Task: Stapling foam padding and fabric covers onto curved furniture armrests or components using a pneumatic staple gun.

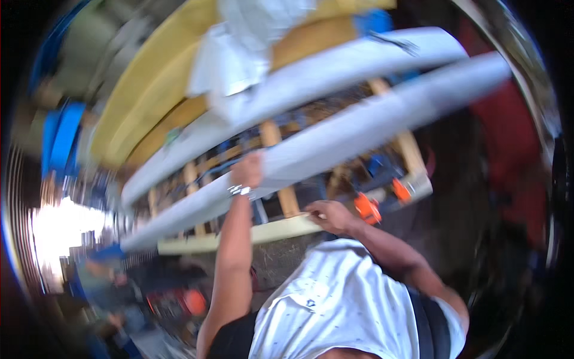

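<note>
**Two hands up on the long white pipes**

Head view, and it's pretty smeary from motion. My left hand (248, 170) is up on the lower of two long white pipes (359, 131), fingers wrapped round its underside, I'd guess to steady it so it doesn't slide along the rack. Right hand (332, 216) rests with curled fingers on the pale wooden beam (269, 232) below; can't tell if it's actually clamping it. Looks like a brace for balance.

The pipes lie slanted across a wooden frame (272, 134), the second pipe (311, 75) just above the first. An orange tool (367, 207) sits near my right hand. Yellow boards (146, 96) are stacked above, and bright daylight comes in at left.
</note>
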Motion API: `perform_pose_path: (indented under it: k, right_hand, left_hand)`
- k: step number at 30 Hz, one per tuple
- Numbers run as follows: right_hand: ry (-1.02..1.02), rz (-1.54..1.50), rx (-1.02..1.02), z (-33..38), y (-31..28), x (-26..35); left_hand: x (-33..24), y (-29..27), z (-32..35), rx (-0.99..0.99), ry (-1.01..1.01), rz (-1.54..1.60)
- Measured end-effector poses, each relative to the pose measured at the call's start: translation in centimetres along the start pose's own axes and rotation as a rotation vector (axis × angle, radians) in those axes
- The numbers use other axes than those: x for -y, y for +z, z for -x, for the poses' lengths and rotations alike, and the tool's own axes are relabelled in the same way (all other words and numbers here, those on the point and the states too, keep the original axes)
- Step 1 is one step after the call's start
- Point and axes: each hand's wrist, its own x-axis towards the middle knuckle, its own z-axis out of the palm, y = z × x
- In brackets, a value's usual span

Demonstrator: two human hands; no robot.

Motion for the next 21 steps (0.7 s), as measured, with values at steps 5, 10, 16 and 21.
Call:
perform_pose_path:
  k: [5,10,16,21]
  right_hand:
    - [0.215,0.032,0.008,4.2,-2.4,-1.6]
    - [0.243,-0.235,-0.727,2.6,0.6,-5.1]
    - [0.349,-0.429,-1.208,-1.6,0.4,-6.3]
    - [0.414,-0.513,-1.482,-3.5,-2.9,-5.6]
  left_hand:
    - [-6.1,-1.4,-2.7,-0.029,0.125,0.005]
    - [-6.5,-1.5,-1.7,0.187,0.309,-0.052]
    - [-7.1,-3.8,-0.9,0.236,0.737,0.039]
    - [-10.1,-4.3,-3.2,0.305,0.673,0.082]
